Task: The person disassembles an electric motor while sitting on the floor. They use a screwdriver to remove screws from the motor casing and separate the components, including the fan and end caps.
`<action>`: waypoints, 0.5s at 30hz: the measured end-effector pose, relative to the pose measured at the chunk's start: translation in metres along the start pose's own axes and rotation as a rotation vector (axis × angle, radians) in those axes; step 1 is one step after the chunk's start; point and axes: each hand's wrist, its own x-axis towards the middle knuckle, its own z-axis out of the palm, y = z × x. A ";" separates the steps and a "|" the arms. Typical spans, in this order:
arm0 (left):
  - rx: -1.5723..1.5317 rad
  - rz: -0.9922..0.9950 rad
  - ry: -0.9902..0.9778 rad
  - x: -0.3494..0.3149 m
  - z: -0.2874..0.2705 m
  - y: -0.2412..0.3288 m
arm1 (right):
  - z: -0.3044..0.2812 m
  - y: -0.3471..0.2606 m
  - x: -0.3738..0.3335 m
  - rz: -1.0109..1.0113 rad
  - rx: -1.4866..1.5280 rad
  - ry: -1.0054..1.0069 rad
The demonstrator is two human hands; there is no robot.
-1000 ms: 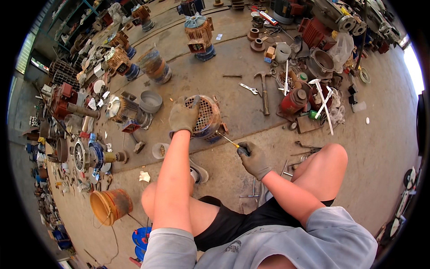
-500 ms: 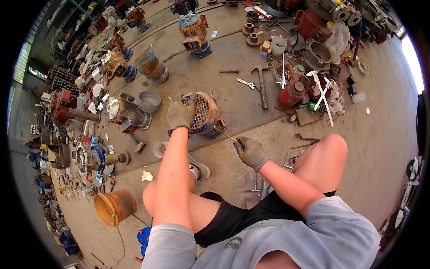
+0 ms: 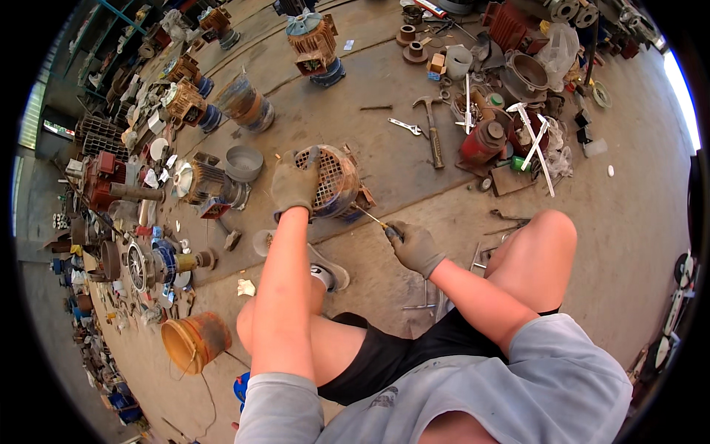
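A small electric motor with a perforated orange fan cover [image 3: 336,177] lies on the concrete floor in front of me. My left hand [image 3: 294,185], in a grey work glove, grips the left rim of the fan cover. My right hand [image 3: 416,248], also gloved, holds a screwdriver [image 3: 373,218] whose thin shaft points up and left, its tip at the lower right side of the motor. I am squatting, with both bare knees in view below the hands.
A hammer [image 3: 432,129] and a wrench [image 3: 405,126] lie beyond the motor. Red machine parts and metal scrap [image 3: 510,126] crowd the upper right. Other motors and fan covers [image 3: 214,177] line the left. An orange bucket [image 3: 194,340] stands at lower left.
The view has shifted slightly, so the motor sits a little lower in the picture. Both hands keep their hold; the screwdriver stays against the motor's lower right side.
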 end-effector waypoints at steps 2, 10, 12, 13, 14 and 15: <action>0.023 -0.005 0.025 0.002 0.006 -0.004 | -0.004 -0.007 0.003 0.444 0.520 -0.250; -0.017 0.018 0.014 0.006 0.001 -0.004 | -0.013 -0.011 0.013 0.450 0.403 -0.323; -0.008 0.020 0.024 0.007 0.003 -0.008 | -0.011 -0.024 0.011 -0.023 -0.246 -0.085; 0.008 0.005 0.023 0.007 0.003 -0.011 | -0.013 -0.030 0.010 0.091 -0.170 -0.133; 0.021 -0.005 0.011 0.006 0.005 -0.006 | -0.012 -0.029 0.009 0.132 -0.123 -0.135; 0.010 0.001 0.009 0.004 0.005 -0.003 | -0.011 -0.026 0.008 0.173 -0.076 -0.138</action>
